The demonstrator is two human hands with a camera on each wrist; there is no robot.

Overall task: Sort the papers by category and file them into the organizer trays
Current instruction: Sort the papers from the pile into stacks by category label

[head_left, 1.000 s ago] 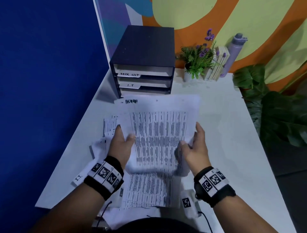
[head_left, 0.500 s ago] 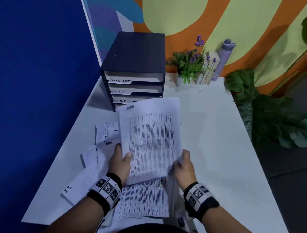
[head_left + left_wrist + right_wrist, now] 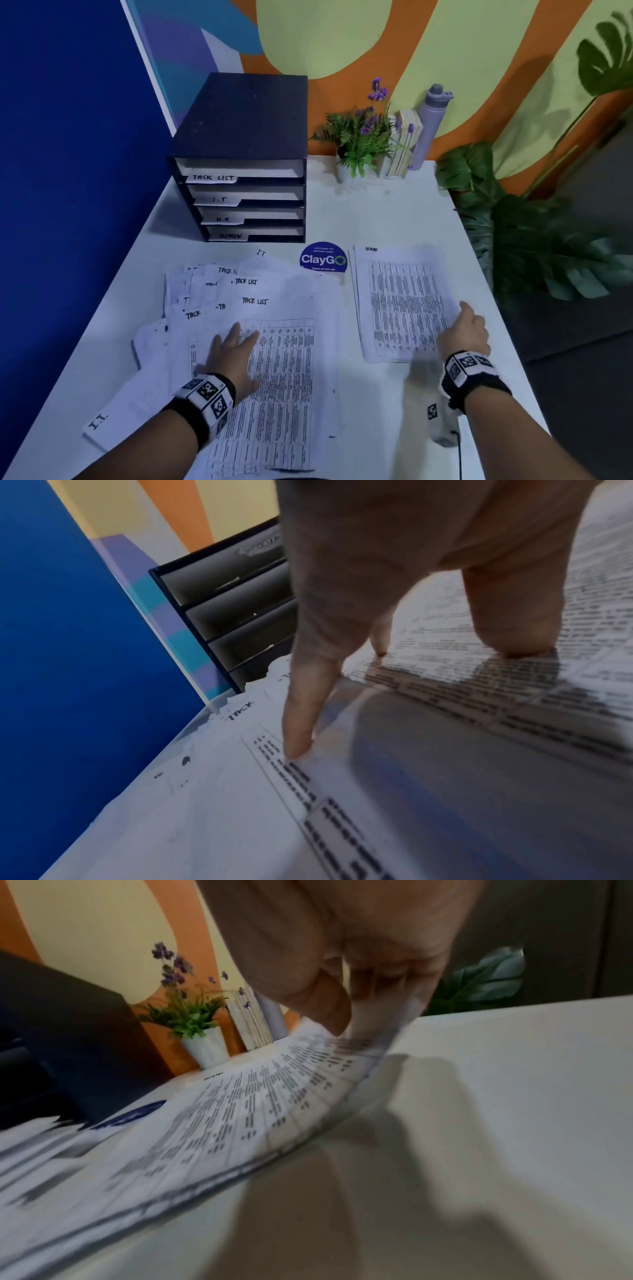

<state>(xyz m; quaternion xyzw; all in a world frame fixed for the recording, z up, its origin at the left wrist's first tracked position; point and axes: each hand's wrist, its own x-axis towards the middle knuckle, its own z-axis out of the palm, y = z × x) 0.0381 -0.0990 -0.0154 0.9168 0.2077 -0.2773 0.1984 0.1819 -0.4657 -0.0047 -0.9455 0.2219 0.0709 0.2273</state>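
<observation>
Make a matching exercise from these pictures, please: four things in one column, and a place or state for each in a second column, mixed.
Things:
1. left hand
2. right hand
3. water bottle
4. round blue sticker

Places or states:
a. on the table in front of the organizer
b. stands at the wall behind the books
c. pinches the edge of the ADMIN sheets
d. rests with straight fingers on the spread pile of papers

Pairs: 1-d, 2-c, 3-b, 4-a

Printed table text (image 3: 404, 301) too small; lower sheets (image 3: 191, 291) covered.
</observation>
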